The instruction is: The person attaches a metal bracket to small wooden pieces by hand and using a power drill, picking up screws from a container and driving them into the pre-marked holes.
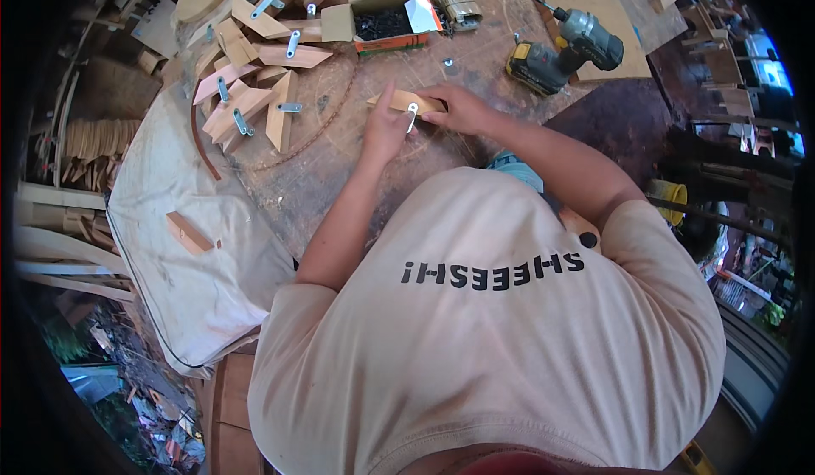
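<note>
A small wooden block (pixel 404 99) lies between my two hands above the worktable. Its right end is gripped by the bent fingers of my right hand (pixel 461 108). My left hand (pixel 387 132) pinches near the block's front side, one finger pointing up past its left end. Against the block is a small metal plate (pixel 413 112) with a rounded end and a hole, partly hidden by the left fingers. Whether it is fixed to the wood, I cannot tell.
Angled wooden pieces with metal plates (pixel 255 93) are heaped at the far left. An open box of dark screws (pixel 382 25) stands beyond my hands. A cordless drill (pixel 564 50) lies at the far right, near a flat board (pixel 628 42). A loose block (pixel 188 232) rests on white cloth (pixel 204 288).
</note>
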{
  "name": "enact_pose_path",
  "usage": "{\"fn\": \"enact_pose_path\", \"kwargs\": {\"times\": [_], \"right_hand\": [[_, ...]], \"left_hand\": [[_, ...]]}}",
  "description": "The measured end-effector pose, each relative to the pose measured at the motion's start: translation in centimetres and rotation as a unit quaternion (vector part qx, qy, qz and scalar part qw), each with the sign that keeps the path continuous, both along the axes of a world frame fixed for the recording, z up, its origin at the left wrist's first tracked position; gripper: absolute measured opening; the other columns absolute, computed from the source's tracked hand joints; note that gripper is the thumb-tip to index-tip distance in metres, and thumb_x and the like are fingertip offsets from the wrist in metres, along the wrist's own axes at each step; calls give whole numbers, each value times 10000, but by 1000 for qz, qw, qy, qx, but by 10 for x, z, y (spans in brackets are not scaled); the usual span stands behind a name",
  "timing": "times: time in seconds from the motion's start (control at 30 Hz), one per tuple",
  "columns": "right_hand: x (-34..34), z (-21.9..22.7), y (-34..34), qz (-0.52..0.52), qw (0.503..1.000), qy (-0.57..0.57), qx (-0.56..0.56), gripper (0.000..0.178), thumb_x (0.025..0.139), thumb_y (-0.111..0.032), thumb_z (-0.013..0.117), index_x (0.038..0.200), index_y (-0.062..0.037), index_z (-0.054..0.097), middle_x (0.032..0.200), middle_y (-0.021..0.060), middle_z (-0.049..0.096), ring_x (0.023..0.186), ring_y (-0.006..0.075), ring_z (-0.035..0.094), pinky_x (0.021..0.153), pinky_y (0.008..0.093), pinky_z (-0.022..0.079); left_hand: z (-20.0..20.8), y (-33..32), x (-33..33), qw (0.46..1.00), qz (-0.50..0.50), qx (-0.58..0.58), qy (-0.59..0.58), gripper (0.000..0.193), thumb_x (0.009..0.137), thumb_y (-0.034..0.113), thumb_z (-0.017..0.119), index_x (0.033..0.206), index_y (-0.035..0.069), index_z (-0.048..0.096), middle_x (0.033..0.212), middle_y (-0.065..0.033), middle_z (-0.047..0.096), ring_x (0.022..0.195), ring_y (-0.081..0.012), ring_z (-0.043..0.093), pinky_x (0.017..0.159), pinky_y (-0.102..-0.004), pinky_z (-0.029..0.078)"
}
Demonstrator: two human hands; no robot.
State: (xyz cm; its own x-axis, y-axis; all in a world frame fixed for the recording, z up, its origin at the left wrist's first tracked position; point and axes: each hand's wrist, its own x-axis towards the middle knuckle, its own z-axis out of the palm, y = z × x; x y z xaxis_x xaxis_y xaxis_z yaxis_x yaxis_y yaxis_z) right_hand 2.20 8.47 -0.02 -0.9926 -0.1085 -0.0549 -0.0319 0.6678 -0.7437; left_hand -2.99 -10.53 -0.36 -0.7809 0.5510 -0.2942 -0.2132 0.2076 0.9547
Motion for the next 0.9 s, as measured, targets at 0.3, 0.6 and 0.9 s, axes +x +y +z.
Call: {"fn": "enact_pose_path", "kwargs": {"times": [0.3,0.6,0.9], "right_hand": [[-5,12,3,26,999,-32,28,483,799,-237,729,1252,-131,597,1093,172,615,1042,348,584,902,417,470],[-2,15,1,17,998,-18,52,515,797,-203,750,1262,-71,572,1055,153,614,1000,307,606,876,392,481],[67,4,47,-234,957,-22,-172,250,830,-169,742,1036,-43,678,801,49,648,775,115,611,696,274,514]], "left_hand": [[-7,2,-3,1000,-5,11,1,729,913,3,545,1528,88,163,645,-32,628,535,-78,580,443,-212,400],[0,5,-1,999,8,41,-13,745,920,6,554,1534,111,146,713,-46,646,548,-79,589,443,-213,408],[29,-25,-5,989,-39,-117,87,686,904,59,587,1503,77,253,869,-99,702,782,-140,665,677,-252,502]]}}
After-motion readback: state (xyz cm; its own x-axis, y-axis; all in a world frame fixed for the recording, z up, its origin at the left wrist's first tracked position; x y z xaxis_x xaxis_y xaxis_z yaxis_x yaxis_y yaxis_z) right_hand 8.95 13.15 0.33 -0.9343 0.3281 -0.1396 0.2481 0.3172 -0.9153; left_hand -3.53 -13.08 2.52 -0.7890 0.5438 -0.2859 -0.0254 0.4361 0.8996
